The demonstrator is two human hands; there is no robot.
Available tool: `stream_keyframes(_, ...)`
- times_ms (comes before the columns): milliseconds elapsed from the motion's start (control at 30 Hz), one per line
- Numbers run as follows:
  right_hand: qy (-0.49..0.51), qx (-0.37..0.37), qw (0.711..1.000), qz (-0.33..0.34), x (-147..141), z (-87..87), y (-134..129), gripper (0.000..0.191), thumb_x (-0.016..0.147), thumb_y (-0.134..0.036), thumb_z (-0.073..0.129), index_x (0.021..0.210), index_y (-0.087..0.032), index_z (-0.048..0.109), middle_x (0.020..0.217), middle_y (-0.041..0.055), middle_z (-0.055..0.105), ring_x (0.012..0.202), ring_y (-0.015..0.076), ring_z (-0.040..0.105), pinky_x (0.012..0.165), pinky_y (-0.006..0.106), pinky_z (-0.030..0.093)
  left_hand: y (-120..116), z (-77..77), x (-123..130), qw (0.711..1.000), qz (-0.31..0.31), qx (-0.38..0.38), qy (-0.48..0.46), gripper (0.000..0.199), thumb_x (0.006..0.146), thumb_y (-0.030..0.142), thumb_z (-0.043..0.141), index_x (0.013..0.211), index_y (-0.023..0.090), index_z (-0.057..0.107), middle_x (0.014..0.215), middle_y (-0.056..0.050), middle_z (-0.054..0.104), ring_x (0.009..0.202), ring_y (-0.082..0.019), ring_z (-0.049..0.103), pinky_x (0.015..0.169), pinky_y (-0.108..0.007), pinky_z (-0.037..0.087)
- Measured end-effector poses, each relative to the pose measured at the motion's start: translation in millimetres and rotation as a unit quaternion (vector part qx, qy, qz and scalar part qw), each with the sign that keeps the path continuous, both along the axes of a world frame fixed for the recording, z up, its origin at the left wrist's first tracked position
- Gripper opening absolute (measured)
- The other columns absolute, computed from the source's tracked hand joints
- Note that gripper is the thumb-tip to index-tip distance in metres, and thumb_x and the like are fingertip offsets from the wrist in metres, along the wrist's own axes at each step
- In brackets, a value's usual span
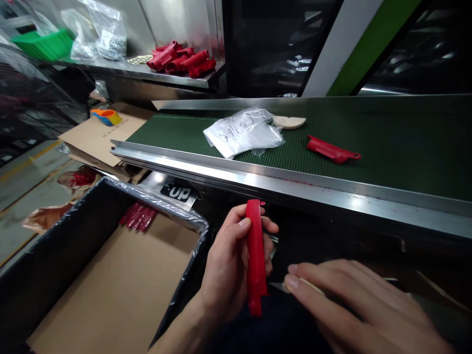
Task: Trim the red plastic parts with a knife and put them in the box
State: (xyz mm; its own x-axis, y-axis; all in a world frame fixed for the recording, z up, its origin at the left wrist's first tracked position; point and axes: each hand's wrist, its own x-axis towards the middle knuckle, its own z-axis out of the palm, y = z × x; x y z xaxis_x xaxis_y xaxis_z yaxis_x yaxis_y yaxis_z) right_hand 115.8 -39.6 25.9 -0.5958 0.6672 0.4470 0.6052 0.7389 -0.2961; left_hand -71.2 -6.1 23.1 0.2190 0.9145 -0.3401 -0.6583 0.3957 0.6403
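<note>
My left hand (pixel 228 260) is closed around a long red plastic part (pixel 255 260), which stands nearly upright in front of the conveyor's metal edge. In my right hand (pixel 357 300) a small knife (pixel 279 285) is pinched between thumb and fingers. Its pointed blade is beside the lower right edge of the red part; whether it touches I cannot tell. Most of the knife's handle is hidden by my fingers. Another red plastic part (pixel 332 150) lies on the green conveyor belt (pixel 398 147), beyond my hands.
On the belt lie a clear plastic bag (pixel 245 132) with writing and a pale half-round piece (pixel 289 122). A cardboard-lined black bin (pixel 37 275) with several red parts stands at left. More red parts (pixel 180 59) are piled on a metal shelf. An orange-blue tape dispenser (pixel 106 116) sits on cardboard.
</note>
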Motion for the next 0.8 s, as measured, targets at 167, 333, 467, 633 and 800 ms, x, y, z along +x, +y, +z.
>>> stream_keyframes(167,-0.004,0.015,0.999,0.051,-6,-5.7,-1,0.026,0.092,-0.011,0.052,0.11,-0.022,0.067,0.101,0.001,0.073,0.079,0.0145,0.064,0.064,0.029,0.047,1,-1.5,-1,1.0,0.002,-0.001,0.003,0.015,0.096,0.026,0.042,0.107,0.019,0.051,0.095,-0.004,0.059,0.06,-0.009,0.047,0.048,-0.017,0.041)
stream_keyframes(333,0.064,0.002,0.998,-0.013,1,-2.0,8,0.034,0.09,-0.006,0.051,0.117,-0.021,0.064,0.108,0.0045,0.069,0.096,0.0162,0.063,0.075,0.03,0.051,0,-0.8,-3,1.0,0.001,-0.001,0.009,0.014,0.096,0.028,0.044,0.104,0.019,0.052,0.095,-0.004,0.059,0.061,-0.008,0.048,0.048,-0.017,0.041)
stream_keyframes(467,0.043,0.01,0.999,-0.024,6,5.7,21,0.046,0.084,0.001,0.054,0.127,-0.015,0.059,0.117,0.0105,0.064,0.107,0.0202,0.06,0.082,0.034,0.05,-11,0.4,-3,0.996,-0.044,0.011,0.072,0.025,0.085,0.032,0.067,0.103,0.022,0.053,0.096,-0.001,0.059,0.055,-0.005,0.048,0.046,-0.015,0.039)
stream_keyframes(633,0.017,0.026,0.998,-0.063,0,5.5,28,0.047,0.088,-0.002,0.051,0.131,-0.02,0.057,0.118,0.0084,0.065,0.104,0.0216,0.059,0.078,0.037,0.048,-22,3.4,-4,0.987,-0.078,0.025,0.135,0.031,0.08,0.035,0.075,0.099,0.021,0.054,0.096,-0.001,0.06,0.051,-0.002,0.047,0.046,-0.015,0.04)
stream_keyframes(800,0.017,0.025,0.998,-0.057,-3,2.3,28,0.048,0.088,-0.001,0.051,0.132,-0.019,0.056,0.119,0.008,0.064,0.103,0.0212,0.058,0.077,0.036,0.046,-24,6.0,-4,0.988,-0.08,0.026,0.126,0.031,0.081,0.034,0.074,0.1,0.022,0.053,0.097,-0.002,0.06,0.051,-0.002,0.048,0.046,-0.014,0.039)
